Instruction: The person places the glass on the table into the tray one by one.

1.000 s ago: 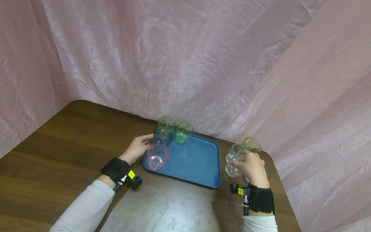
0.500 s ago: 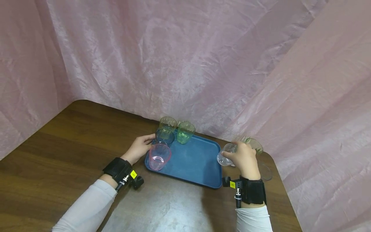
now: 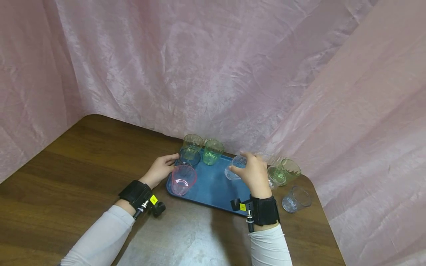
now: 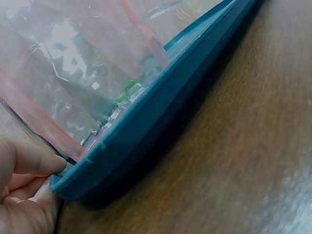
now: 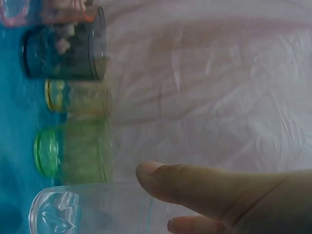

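My left hand (image 3: 159, 170) pinches the left rim of the blue tray (image 3: 213, 197); the left wrist view shows the thumb and fingers at the tray's corner. Beside that hand a pink cup (image 3: 182, 181) and a dark blue-grey cup (image 3: 189, 158) stand on the tray. Behind them are a yellowish cup (image 3: 193, 141) and a green cup (image 3: 212, 153). Over the tray's right part, my right hand (image 3: 254, 173) grips a clear cup (image 3: 237, 168) near its rim. In the right wrist view the thumb lies across that clear cup (image 5: 87, 209), close to the green one.
Right of the tray, a small clear-looking cup (image 3: 275, 177), a green cup (image 3: 290, 169) and another clear cup (image 3: 296, 199) stand on the wooden table (image 3: 100, 159). A pink curtain (image 3: 199, 74) hangs behind the table and along its right side.
My right hand has carried the clear cup leftward from the group at the right to over the tray. Cups it was covering now show. The left hand stays on the tray.
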`<state>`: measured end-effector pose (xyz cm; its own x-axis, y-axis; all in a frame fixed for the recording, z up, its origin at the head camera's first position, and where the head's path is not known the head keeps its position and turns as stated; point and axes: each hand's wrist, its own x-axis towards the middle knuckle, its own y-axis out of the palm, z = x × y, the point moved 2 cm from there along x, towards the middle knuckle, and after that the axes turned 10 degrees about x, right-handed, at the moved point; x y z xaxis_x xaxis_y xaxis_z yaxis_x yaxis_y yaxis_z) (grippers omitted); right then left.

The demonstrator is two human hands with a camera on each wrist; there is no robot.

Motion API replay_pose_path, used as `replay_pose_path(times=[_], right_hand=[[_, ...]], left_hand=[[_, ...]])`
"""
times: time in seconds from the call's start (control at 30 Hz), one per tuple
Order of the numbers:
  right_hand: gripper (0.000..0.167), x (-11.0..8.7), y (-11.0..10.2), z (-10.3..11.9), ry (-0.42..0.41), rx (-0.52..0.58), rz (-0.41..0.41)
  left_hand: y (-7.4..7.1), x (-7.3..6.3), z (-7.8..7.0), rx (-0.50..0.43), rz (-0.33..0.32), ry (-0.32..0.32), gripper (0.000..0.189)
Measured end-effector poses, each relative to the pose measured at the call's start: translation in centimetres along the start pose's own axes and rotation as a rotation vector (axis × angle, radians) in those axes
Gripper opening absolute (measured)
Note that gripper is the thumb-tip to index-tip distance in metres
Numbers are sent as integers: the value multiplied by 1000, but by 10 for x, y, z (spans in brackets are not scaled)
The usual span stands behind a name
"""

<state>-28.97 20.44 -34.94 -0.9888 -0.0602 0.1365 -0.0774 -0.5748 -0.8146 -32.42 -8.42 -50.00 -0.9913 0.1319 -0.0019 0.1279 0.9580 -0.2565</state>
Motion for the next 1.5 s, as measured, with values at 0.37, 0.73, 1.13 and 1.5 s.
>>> replay_pose_path(times=[0.37,0.73,1.13,1.5], right_hand=[[65,4,24,23,-37,29,-3],[66,4,50,37,-53,15,25],[65,8,63,41,-41,24,47],[65,15,73,37,-42,-11,56]], left_hand=[[-1,-2,-6,-13,-5,3,56],[-2,-2,-2,-33,-5,3,56],[-1,-2,-4,-30,-4,1,55],[-1,-2,-5,-4,-11,-11,55]])
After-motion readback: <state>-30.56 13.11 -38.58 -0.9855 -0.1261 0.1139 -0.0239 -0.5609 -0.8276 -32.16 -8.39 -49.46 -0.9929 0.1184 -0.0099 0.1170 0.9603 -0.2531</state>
